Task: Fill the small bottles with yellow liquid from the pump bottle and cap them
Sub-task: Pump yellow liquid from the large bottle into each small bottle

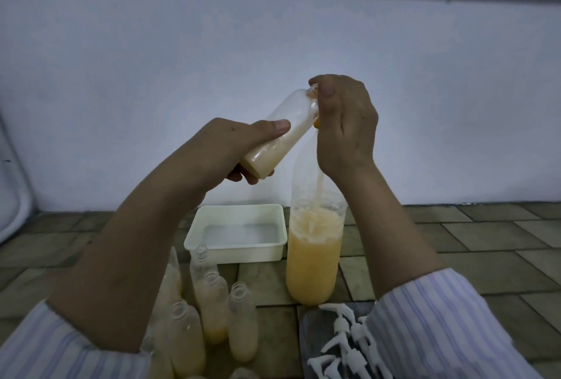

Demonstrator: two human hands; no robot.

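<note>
At the frame's centre, the left hand (236, 147) grasped a small clear plastic bottle (279, 132), tilted so its neck met the pump spout. The right hand (343, 123) curled over the tall yellow-filled pump bottle (314, 245), probably to press it.

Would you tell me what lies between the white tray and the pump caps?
In the head view, the large bottle of yellow liquid stands between the tray and the pump caps, on tiled floor.

White tray (198, 231) on tiled floor (485, 236)
</note>
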